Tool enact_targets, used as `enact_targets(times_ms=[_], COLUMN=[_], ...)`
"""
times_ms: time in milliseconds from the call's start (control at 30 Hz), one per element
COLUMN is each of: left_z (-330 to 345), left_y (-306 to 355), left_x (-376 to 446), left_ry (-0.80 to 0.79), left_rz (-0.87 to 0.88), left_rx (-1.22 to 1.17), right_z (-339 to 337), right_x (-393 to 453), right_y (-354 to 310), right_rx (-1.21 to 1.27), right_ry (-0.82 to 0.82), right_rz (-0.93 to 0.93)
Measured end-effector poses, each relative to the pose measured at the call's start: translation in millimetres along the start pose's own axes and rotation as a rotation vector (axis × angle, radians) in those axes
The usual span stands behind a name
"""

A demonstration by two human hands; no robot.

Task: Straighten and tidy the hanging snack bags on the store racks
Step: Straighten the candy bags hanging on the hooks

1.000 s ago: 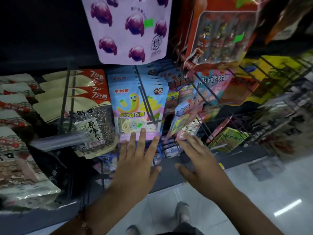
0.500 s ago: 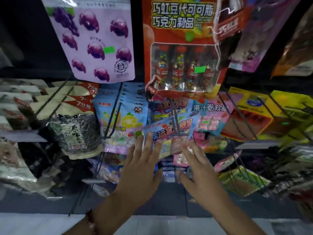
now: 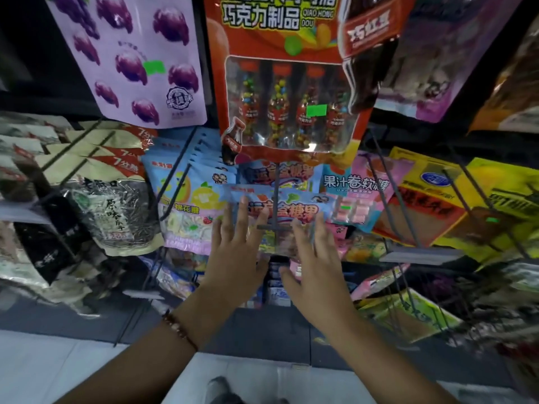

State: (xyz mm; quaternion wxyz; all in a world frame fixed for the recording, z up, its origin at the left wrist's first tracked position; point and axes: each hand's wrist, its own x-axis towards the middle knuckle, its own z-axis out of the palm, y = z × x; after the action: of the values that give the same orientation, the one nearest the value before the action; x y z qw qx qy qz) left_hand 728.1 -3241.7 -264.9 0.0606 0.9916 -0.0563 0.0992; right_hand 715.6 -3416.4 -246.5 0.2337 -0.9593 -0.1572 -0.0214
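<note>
Both hands were raised to the middle rack at inspection. The left hand (image 3: 234, 258) lay with fingers straight and spread, its fingertips resting on the lower left part of the front candy bag (image 3: 280, 211), a pale blue packet with red lettering hanging on the centre hook (image 3: 275, 205). The right hand (image 3: 316, 263) was likewise flat and unclenched, fingers against the bag's lower right part. Neither hand pinched or curled round anything. In my judgement this two-sided flat contact served to square the packet: it sat skewed, its left end nearer the viewer than the bags behind it, and pressure from both sides would turn it level and push it back along the hook.

The hook's crossbar (image 3: 274, 227) stood between the two hands, which explains their spacing to either side of it.

Neighbouring stock hung in rows on their own hooks: marshmallow bags (image 3: 186, 199) just left, sunflower seed bags (image 3: 116, 211) further left, a pink soft-candy bag (image 3: 358, 193) just right, yellow bags (image 3: 431, 196) beyond. A purple plum bag (image 3: 131, 59) and a red chocolate-bean pack (image 3: 291, 91) hung from the tier above, the red pack overlapping the top of the candy row.

Task judged part-way: the front packet not yet straight
</note>
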Motion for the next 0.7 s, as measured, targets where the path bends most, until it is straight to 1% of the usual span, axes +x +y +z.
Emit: enact_targets(times_ms=[100,233,333,433,467,533,600,667,700], left_z=[5.2,10.9,19.3,28.2,29.8,33.0,36.1,41.0,44.1], left_y=[-0.5,-4.0,-7.3,-15.1,-18.2,-23.9,-28.3,-32.0,-33.8], left_x=[11.2,33.3,47.8,57.8,59.1,57.6,51.2,42.4,38.8], left_ry=[0.045,0.001,0.005,0.006,0.009,0.018,0.02,0.018,0.023], left_rz=[0.022,0.039,0.035,0.049,0.06,0.087,0.094,0.078,0.072], left_rx=[-0.036,-0.089,-0.068,-0.054,-0.05,-0.062,-0.106,-0.151,-0.166], right_z=[0.9,4.4,5.2,12.6,16.9,22.1,22.3,20.3,19.4], right_x=[10.7,31.5,51.5,71.2,75.5,78.8,78.1,83.4,87.6], right_y=[0.2,1.0,-0.2,1.2,2.4,2.0,-0.6,-1.0,0.1], right_rx=[-0.012,-0.002,0.023,0.104,0.162,0.345,0.595,0.864,0.955], right_ry=[-0.002,-0.029,-0.043,-0.039,-0.023,0.084,0.196,0.234,0.24], right_rz=[0.008,0.053,0.099,0.138,0.15,0.207,0.344,0.487,0.538])
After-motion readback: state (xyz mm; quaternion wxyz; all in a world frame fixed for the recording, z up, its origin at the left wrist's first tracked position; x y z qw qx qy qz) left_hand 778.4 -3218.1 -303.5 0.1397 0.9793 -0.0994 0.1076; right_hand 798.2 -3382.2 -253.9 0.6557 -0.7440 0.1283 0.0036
